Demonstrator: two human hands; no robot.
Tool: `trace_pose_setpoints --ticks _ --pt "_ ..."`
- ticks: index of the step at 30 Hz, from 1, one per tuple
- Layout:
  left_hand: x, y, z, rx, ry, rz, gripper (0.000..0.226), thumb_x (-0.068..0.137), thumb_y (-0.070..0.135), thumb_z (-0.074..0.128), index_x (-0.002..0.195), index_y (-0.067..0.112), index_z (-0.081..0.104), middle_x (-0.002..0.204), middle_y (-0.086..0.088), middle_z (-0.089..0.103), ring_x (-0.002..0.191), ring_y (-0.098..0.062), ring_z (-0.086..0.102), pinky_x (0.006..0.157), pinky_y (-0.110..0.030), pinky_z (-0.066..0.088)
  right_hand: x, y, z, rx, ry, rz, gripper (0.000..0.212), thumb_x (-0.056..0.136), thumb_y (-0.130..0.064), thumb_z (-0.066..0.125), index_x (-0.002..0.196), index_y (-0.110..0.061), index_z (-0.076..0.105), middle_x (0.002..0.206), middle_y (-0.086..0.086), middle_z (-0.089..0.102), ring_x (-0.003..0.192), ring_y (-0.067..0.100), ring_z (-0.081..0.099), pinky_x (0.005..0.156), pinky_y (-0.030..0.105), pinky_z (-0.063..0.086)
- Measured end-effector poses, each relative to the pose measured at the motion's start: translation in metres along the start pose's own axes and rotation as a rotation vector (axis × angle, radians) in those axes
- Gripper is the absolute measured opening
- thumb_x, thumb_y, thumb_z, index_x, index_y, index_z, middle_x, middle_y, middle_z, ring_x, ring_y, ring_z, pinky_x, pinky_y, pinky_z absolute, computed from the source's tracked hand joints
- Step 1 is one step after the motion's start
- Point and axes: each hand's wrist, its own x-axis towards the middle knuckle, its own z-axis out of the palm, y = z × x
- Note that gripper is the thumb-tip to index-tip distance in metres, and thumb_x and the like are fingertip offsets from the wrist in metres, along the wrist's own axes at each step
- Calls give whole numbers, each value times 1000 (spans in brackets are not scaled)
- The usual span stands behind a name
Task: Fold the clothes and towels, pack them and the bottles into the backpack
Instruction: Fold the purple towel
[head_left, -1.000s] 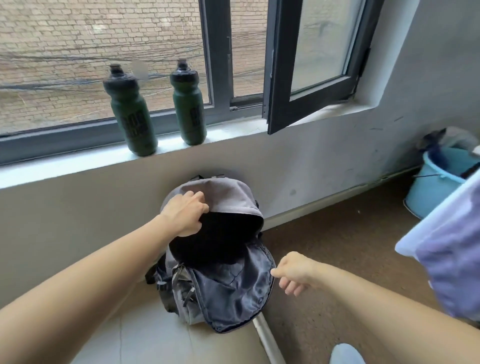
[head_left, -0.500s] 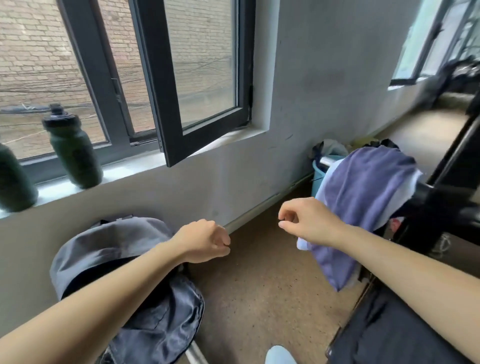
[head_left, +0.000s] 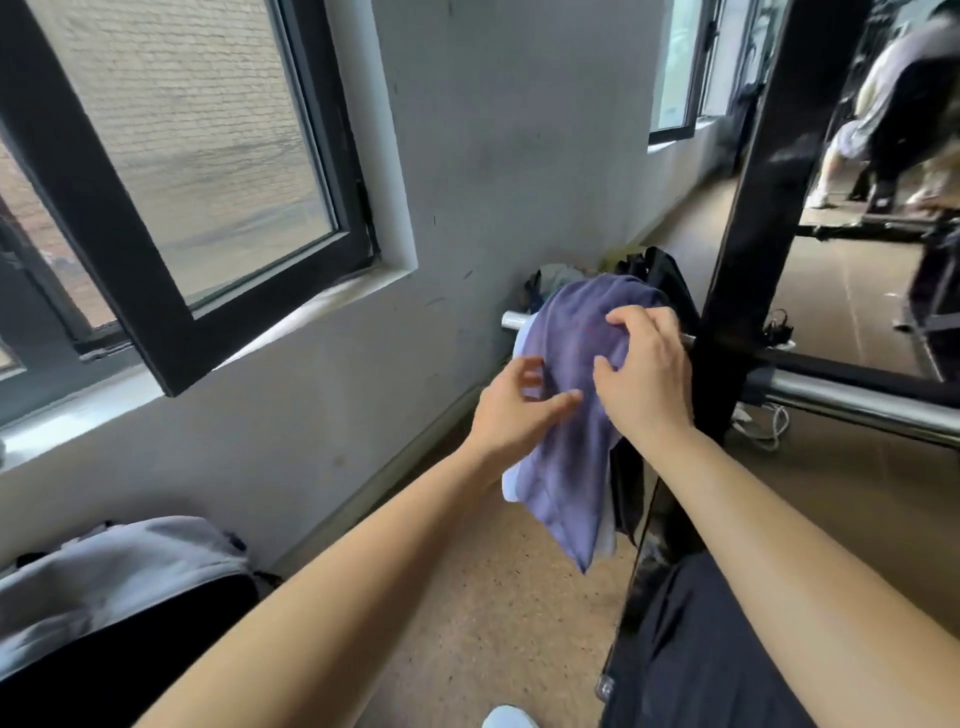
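A purple cloth (head_left: 566, 358) hangs over the end of a metal bar (head_left: 857, 402), with a white cloth (head_left: 511, 480) showing underneath it. My right hand (head_left: 647, 379) sits on top of the purple cloth, fingers and thumb curled into its folds. My left hand (head_left: 511, 413) touches the cloth's left edge with spread, loosely bent fingers. The grey backpack (head_left: 109, 577) stands open against the wall at the lower left, its inside dark. The bottles are out of view.
A black upright post (head_left: 753, 208) carries the bar. A black garment (head_left: 657, 275) hangs behind the purple cloth. Dark fabric (head_left: 701, 654) lies at the lower right. An open window sash (head_left: 156, 270) juts into the room. A white cable (head_left: 763, 428) lies on the floor. Someone stands far right (head_left: 893, 88).
The view swung right, away from the backpack and bottles. Both hands left the backpack and moved onto the purple cloth on the bar.
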Motion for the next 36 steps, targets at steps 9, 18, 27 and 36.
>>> trace_pose_setpoints --ticks 9,18,27,36 --pt "24 5 1 -184 246 51 22 91 16 71 75 8 60 69 -3 66 65 -14 57 68 -32 47 4 8 2 313 111 97 51 87 -21 73 131 -6 53 131 12 55 122 27 54 97 32 43" --pt "3 26 14 49 16 -10 63 61 61 79 104 18 61 96 11 67 94 -11 66 83 -31 54 6 4 0 577 208 208 33 82 4 66 108 -15 63 100 8 66 70 9 64 68 12 49" --pt "19 35 3 183 216 89 18 85 21 46 72 16 56 72 -5 59 81 -36 57 66 -36 37 6 1 -2 755 100 63 38 83 14 54 107 -15 57 110 -1 60 91 3 66 83 13 49" --pt "51 64 -70 -404 609 -25 31 95 10 41 105 4 69 104 -13 72 102 -29 68 97 -45 55 -2 2 18 -78 -138 -117 43 78 -31 78 120 -30 68 133 0 48 129 28 38 101 48 34"
